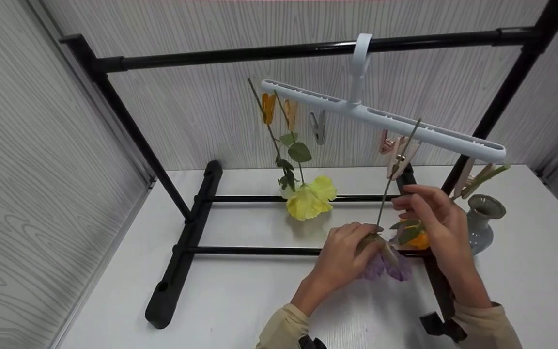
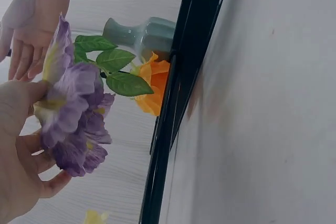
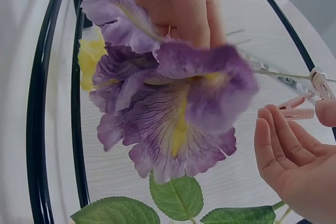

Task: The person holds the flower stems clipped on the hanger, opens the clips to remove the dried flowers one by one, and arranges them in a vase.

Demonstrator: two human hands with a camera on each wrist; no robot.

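Holding a purple iris [image 1: 399, 267] bloom-down above the desk [image 1: 245, 300], with the left hand's [image 1: 342, 251] grip clamped round the base of the bloom, probably to steady the stem [image 1: 384, 201] rising to a pink clip [image 1: 395, 154] under the hanger [image 1: 356, 111]. Cannot tell whether pinched by that clip or merely running past it. Poising the right hand [image 1: 446, 225] just right of the stem, with the grip relaxed and holding nothing. Dangling farther left, a yellow flower [image 1: 308, 201], seemingly inverted to hang by its stalk. Slanting from far left to near right, the hanger's long edge, hooked over the top rail [image 1: 259, 52]. Offering open room between yellow flower and left hand; looking tighter rightward, with orange flower [image 1: 422, 240], vase [image 1: 480, 238] and right post [image 1: 504, 99] near the right hand.
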